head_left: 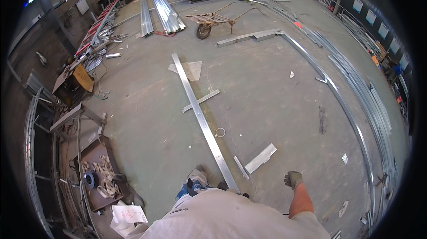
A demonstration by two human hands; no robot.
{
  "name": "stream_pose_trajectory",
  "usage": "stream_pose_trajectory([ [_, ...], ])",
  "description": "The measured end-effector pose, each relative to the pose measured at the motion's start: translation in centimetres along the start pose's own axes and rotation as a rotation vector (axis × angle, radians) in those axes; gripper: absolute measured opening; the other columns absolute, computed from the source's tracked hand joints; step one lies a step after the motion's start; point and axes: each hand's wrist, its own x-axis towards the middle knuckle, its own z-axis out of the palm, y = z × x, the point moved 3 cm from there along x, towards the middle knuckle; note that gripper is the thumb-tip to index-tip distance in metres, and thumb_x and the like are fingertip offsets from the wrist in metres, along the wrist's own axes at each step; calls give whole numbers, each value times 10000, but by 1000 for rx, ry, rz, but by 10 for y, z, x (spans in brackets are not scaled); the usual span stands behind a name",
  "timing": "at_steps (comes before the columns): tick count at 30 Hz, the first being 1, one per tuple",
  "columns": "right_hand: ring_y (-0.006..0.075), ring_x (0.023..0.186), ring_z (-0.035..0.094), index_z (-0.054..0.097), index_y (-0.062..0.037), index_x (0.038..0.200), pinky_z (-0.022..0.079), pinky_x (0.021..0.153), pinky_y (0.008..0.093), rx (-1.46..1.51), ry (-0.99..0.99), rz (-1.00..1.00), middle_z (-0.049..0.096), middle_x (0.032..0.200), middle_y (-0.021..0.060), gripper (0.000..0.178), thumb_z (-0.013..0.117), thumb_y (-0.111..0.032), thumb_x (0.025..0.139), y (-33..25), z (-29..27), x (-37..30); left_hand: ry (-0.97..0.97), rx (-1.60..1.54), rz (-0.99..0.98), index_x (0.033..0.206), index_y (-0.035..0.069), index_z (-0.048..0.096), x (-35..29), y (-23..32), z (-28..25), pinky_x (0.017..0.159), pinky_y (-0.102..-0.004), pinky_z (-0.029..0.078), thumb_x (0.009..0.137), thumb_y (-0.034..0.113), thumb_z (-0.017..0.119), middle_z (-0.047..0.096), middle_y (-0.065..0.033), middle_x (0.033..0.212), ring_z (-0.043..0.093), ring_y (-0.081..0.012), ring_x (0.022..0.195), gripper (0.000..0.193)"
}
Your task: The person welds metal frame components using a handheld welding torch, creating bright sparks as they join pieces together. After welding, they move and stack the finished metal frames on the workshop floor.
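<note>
The gloved right hand (293, 179) hangs free over the concrete floor (267, 92), fingers loosely curled and holding nothing; the left hand is out of view. Just left of it lie a short metal plate (260, 158) and the long metal bar (202, 121), which runs away from the person's feet. Far left of the bar, a low tray (103, 173) holds a tape roll (89, 179) and pale scraps.

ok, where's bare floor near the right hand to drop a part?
Bare concrete lies right of the gloved right hand, out to the long curved steel rail. More lies between the long straight galvanised strip and that rail. It is crowded left, around the rusty brown scrap tray; short flat offcuts sit near the hand.
</note>
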Motion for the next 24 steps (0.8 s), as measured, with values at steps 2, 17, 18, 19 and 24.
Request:
stream_pose_trajectory([
  [2,291,796,745,622,-89,1315,623,676,475,-4,39,-32,751,1104,143,329,590,-213,1012,-38,-2,8,-20,-29,-15,1122,66,773,37,30,-12,747,-416,575,974,267,662,794,-86,1014,736,-232,852,273],
  [17,356,1127,726,716,-147,1260,594,924,538,-749,-338,-278,696,1394,114,330,513,-333,1079,-15,82,36,-199,-122,352,1201,72,763,310,508,-137,702,-339,586,988,173,679,792,-78,962,739,-182,800,250],
  [18,353,1128,725,739,-160,1239,590,935,511,-1149,-449,-441,699,1384,107,327,547,-344,1048,-7,101,39,-198,-307,316,1218,66,755,269,572,-136,729,-342,595,987,129,675,799,-93,984,753,-192,829,252],
  [19,351,1130,724,762,-173,1217,585,946,485,-1521,-532,-710,703,1374,101,325,581,-355,1018,-13,126,48,-196,-339,353,1227,62,752,266,600,-142,740,-336,595,975,134,697,799,-85,982,755,-189,842,268],
  [24,323,990,755,795,-156,1103,597,855,443,-1410,-480,-400,783,1133,110,286,663,-354,944,-96,220,84,-284,-312,427,1238,54,758,281,687,-120,758,-313,585,956,122,735,798,-73,993,751,-171,873,291],
])
